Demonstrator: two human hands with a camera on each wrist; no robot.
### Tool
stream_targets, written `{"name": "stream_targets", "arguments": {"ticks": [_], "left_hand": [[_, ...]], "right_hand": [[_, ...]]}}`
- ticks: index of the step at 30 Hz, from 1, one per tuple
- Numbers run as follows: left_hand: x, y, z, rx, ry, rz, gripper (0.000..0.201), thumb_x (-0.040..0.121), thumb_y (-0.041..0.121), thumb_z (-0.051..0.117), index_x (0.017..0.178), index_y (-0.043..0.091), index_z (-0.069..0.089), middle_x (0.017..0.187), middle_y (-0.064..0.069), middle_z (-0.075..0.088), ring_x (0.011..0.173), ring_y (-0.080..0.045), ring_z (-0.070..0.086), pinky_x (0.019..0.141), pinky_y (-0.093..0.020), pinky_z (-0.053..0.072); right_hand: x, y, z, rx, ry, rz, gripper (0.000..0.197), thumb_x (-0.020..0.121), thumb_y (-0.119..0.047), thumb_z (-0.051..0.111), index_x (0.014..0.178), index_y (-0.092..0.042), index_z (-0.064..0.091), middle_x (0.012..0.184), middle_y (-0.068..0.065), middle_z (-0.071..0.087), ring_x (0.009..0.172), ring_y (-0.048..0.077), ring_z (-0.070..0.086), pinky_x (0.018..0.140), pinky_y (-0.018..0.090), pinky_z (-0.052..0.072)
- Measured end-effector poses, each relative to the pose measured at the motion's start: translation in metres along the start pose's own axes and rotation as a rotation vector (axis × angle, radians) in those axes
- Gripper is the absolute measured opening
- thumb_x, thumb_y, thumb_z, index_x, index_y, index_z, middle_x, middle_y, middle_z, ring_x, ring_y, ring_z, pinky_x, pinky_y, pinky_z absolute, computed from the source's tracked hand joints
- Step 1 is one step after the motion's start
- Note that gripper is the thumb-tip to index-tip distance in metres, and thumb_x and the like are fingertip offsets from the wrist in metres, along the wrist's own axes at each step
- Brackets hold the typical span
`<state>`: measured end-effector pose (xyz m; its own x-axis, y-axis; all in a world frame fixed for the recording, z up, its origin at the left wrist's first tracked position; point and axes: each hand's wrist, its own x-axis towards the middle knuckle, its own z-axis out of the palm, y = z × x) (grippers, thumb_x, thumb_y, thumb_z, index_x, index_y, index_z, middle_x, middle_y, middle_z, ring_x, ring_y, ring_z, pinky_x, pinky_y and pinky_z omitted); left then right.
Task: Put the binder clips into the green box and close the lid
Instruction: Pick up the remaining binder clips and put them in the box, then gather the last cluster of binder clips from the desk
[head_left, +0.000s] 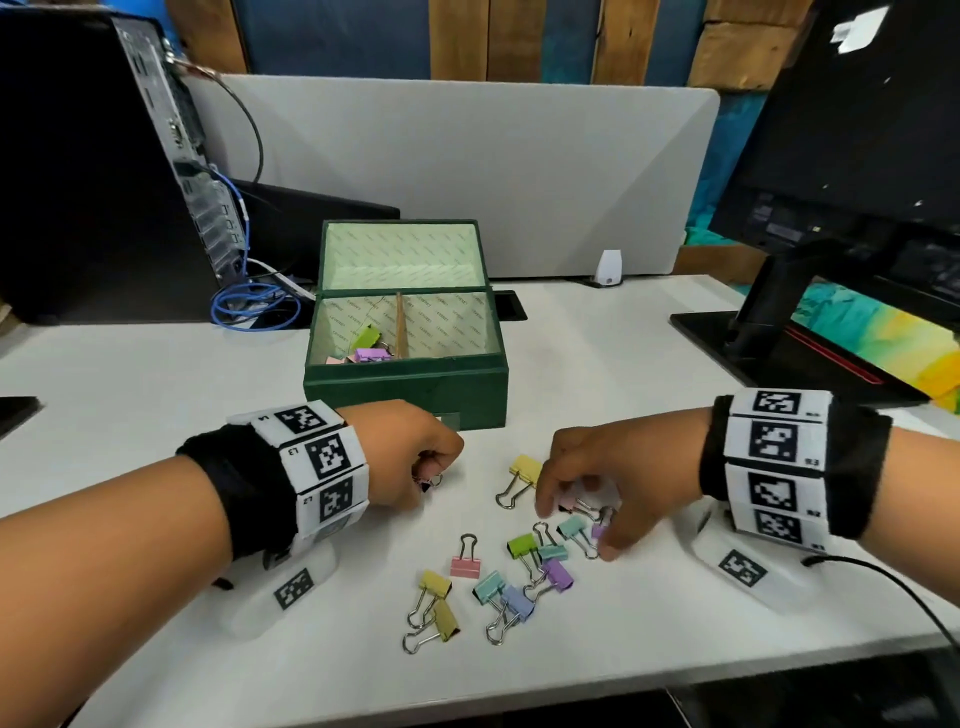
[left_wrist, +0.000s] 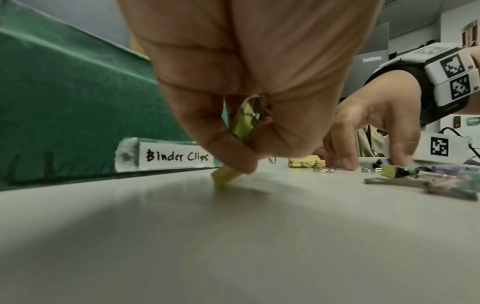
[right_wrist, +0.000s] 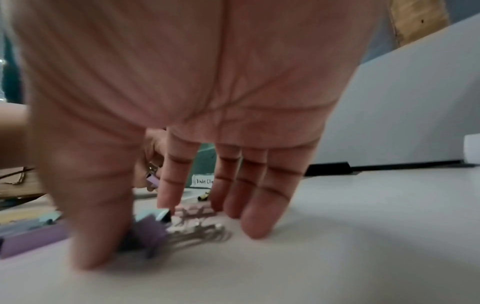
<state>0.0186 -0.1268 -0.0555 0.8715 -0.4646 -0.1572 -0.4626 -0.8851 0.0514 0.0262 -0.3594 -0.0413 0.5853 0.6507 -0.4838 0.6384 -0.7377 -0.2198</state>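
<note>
The green box (head_left: 405, 387) stands open at mid-table, its lid (head_left: 402, 254) raised at the back. A few binder clips (head_left: 370, 352) lie in its left compartment. A "Binder Clips" label (left_wrist: 176, 157) is on the box front. My left hand (head_left: 431, 467) sits just before the box, curled around a green clip (left_wrist: 246, 121) and pinching a yellow one (left_wrist: 226, 176) against the table. My right hand (head_left: 576, 514) reaches down over several loose pastel clips (head_left: 524, 566). Its fingers (right_wrist: 255, 216) are straight, and its thumb touches a purple clip (right_wrist: 148, 234).
A black computer tower (head_left: 78, 156) and blue cable (head_left: 254, 306) stand at the back left. A monitor (head_left: 857, 130) on its base (head_left: 779, 358) is at the right. A grey partition (head_left: 467, 171) runs behind the box. A black wire (head_left: 883, 577) trails from my right wrist.
</note>
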Motion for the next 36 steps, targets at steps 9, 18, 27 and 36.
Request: {"name": "stream_targets", "arguments": {"ticks": [9,18,27,36], "left_hand": [[-0.002,-0.015,-0.032,-0.248,0.323,-0.106,0.026,0.07,0.007,0.065,0.062,0.024,0.047,0.072,0.008,0.055,0.067,-0.013,0.051,0.062,-0.025,0.046],[0.039,-0.035,-0.075,-0.536,0.552,-0.258,0.029,0.072,0.025,0.077,0.098,0.026,0.065,0.104,0.004,0.066,0.09,-0.014,0.064,0.068,-0.017,0.044],[-0.005,0.0,-0.054,-0.347,0.328,-0.116,0.029,0.075,0.041,0.068,0.102,0.032,0.06,0.1,0.008,0.063,0.085,-0.007,0.061,0.082,-0.03,0.052],[-0.046,0.029,-0.017,0.004,-0.256,-0.061,0.097,0.044,0.082,0.063,0.127,0.056,0.02,0.13,0.018,0.042,0.119,-0.011,0.047,0.103,-0.037,0.042]], "right_hand": [[0.009,0.004,0.0,-0.027,0.138,0.028,0.027,0.08,-0.009,0.057,0.098,-0.029,0.062,0.105,-0.008,0.054,0.083,0.006,0.051,0.081,0.023,0.047],[0.01,0.005,-0.002,0.012,0.212,0.073,0.018,0.087,-0.018,0.058,0.102,-0.025,0.065,0.089,-0.015,0.052,0.072,-0.004,0.052,0.071,0.013,0.045],[0.006,0.004,-0.001,0.051,0.173,0.025,0.042,0.075,-0.035,0.072,0.115,-0.034,0.06,0.106,-0.012,0.052,0.079,-0.004,0.054,0.085,0.021,0.05],[0.0,-0.001,-0.005,-0.069,0.056,0.015,0.063,0.072,-0.042,0.073,0.128,-0.047,0.043,0.119,-0.014,0.044,0.106,0.007,0.048,0.095,0.026,0.042]]}}
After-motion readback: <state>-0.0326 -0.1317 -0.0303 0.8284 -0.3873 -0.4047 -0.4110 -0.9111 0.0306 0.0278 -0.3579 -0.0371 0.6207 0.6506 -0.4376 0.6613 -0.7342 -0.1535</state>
